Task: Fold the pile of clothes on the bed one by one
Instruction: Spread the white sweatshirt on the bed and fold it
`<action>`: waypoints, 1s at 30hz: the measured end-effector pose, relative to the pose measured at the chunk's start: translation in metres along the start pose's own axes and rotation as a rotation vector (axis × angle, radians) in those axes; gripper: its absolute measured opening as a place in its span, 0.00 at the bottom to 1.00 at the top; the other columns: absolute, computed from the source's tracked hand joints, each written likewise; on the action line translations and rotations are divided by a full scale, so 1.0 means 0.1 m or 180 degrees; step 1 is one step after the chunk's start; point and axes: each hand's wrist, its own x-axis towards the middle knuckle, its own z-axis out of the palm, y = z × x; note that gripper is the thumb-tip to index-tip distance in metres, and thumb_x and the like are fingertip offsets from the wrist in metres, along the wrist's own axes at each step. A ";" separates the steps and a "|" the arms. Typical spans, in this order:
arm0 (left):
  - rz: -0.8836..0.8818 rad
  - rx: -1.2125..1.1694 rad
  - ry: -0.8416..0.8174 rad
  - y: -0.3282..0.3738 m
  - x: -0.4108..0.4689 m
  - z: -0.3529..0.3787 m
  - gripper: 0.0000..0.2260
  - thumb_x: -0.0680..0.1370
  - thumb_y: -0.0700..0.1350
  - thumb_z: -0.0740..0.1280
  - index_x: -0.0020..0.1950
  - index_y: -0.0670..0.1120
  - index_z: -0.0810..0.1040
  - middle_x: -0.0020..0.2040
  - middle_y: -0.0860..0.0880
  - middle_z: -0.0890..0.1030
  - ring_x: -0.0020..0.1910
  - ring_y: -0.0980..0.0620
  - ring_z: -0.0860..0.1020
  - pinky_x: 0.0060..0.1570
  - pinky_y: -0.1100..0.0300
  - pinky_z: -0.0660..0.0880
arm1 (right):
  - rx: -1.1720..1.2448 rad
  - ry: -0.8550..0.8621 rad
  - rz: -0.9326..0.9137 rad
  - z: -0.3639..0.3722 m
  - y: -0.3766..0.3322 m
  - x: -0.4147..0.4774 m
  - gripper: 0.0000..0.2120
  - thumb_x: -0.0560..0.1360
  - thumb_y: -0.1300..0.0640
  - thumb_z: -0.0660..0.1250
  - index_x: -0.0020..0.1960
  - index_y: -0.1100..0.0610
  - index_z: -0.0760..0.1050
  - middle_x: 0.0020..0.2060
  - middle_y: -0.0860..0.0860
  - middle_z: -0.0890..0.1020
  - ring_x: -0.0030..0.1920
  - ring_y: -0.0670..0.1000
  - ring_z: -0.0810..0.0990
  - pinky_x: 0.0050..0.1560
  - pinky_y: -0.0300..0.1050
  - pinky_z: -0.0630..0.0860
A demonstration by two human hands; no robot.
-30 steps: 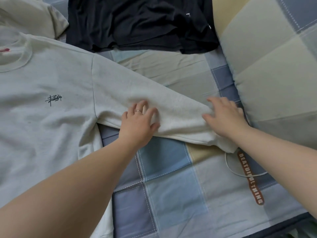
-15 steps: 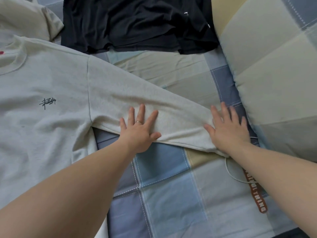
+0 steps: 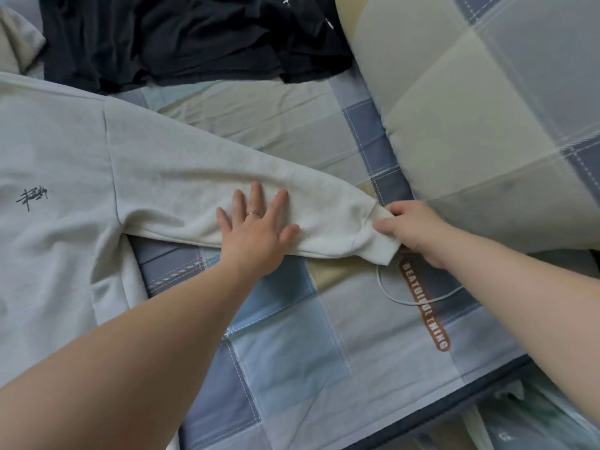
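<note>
We see a pale grey sweatshirt (image 3: 65, 157) lying flat and face up on the left part of the bed, with a small dark scribbled logo (image 3: 32, 199) on its chest. Its sleeve (image 3: 201, 177) stretches out across the middle of the checked bedsheet (image 3: 292, 345) toward the pillow (image 3: 487, 125), which lies along the right side of the bed.

Our left hand (image 3: 256, 232) lies flat on the sleeve about halfway along, palm down, fingers straight and spread, holding nothing. There is a ring (image 3: 253, 213) on one finger. Our right hand (image 3: 412, 232) is at the sleeve's end, just beside the pillow's edge. Its thumb and curled fingers pinch the cuff (image 3: 376, 241), which is bunched a little at the grip.

Toward the far edge of the bed a crumpled black garment (image 3: 181, 37) lies just beyond the sweatshirt's shoulder, and part of a beige garment (image 3: 19, 43) shows in the far left corner.

Just under the cuff a thin white cord (image 3: 418, 302) loops on the sheet, crossing an orange printed label (image 3: 428, 316) with white letters. The bed's near right edge, trimmed in dark piping (image 3: 422, 428), shows at the lower right.
</note>
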 end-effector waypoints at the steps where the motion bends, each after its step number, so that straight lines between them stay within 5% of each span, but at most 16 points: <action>1: 0.0059 -0.0125 -0.0004 0.11 0.01 0.03 0.29 0.81 0.68 0.49 0.80 0.65 0.45 0.83 0.47 0.41 0.81 0.39 0.38 0.74 0.34 0.39 | 0.0116 0.0315 -0.0114 -0.01 0.02 -0.03 0.06 0.76 0.63 0.68 0.42 0.54 0.79 0.39 0.53 0.81 0.41 0.54 0.79 0.39 0.45 0.74; 5: 0.0249 -0.0490 -0.0008 0.53 0.06 0.17 0.29 0.80 0.69 0.48 0.79 0.66 0.43 0.83 0.48 0.40 0.80 0.41 0.37 0.74 0.35 0.37 | -0.0293 0.1574 -0.0525 -0.03 0.06 -0.11 0.08 0.78 0.60 0.65 0.54 0.56 0.81 0.48 0.55 0.83 0.51 0.59 0.81 0.52 0.53 0.78; 9: 0.0571 -0.0316 -0.0206 0.69 0.11 0.27 0.29 0.81 0.66 0.52 0.80 0.65 0.45 0.83 0.49 0.39 0.80 0.42 0.36 0.75 0.38 0.36 | -0.0984 0.1599 -0.0565 0.17 0.11 -0.16 0.24 0.77 0.66 0.61 0.72 0.55 0.68 0.69 0.56 0.73 0.68 0.60 0.71 0.65 0.52 0.68; 13: 0.0756 -0.0278 0.0180 0.43 0.08 0.21 0.26 0.83 0.58 0.57 0.80 0.60 0.54 0.83 0.48 0.46 0.81 0.43 0.42 0.76 0.41 0.41 | -0.2109 0.1888 -0.1209 0.55 0.04 -0.25 0.32 0.75 0.59 0.64 0.77 0.48 0.61 0.79 0.51 0.60 0.78 0.58 0.56 0.73 0.58 0.56; 17: 0.0236 -0.0066 0.0460 -0.14 -0.02 0.09 0.26 0.82 0.57 0.56 0.80 0.59 0.53 0.83 0.47 0.48 0.81 0.41 0.43 0.77 0.40 0.42 | -0.3062 0.1273 -0.1738 1.12 -0.18 -0.03 0.31 0.82 0.47 0.56 0.81 0.43 0.49 0.82 0.48 0.43 0.81 0.57 0.39 0.76 0.64 0.37; 20: 0.0336 0.0181 0.0244 -0.52 -0.07 0.05 0.29 0.83 0.61 0.53 0.82 0.59 0.48 0.83 0.49 0.44 0.82 0.43 0.43 0.77 0.41 0.44 | -0.3224 0.0659 -0.1881 1.45 -0.27 0.24 0.29 0.84 0.42 0.49 0.82 0.42 0.43 0.81 0.46 0.38 0.81 0.55 0.36 0.78 0.60 0.37; 24: 0.0519 0.0068 0.0069 -0.68 0.02 0.09 0.29 0.83 0.62 0.52 0.82 0.60 0.46 0.83 0.51 0.41 0.82 0.47 0.40 0.78 0.44 0.40 | -0.3279 0.0823 -0.1774 1.32 0.00 0.51 0.30 0.82 0.38 0.42 0.81 0.41 0.38 0.81 0.45 0.38 0.81 0.51 0.36 0.79 0.56 0.36; 30: 0.0861 -0.0014 0.0604 -0.92 -0.38 -0.01 0.23 0.83 0.54 0.58 0.78 0.53 0.63 0.82 0.46 0.55 0.81 0.42 0.50 0.78 0.44 0.45 | -0.3192 0.1273 -0.0592 1.18 0.05 0.35 0.31 0.83 0.40 0.41 0.83 0.48 0.39 0.82 0.50 0.40 0.81 0.53 0.39 0.79 0.58 0.38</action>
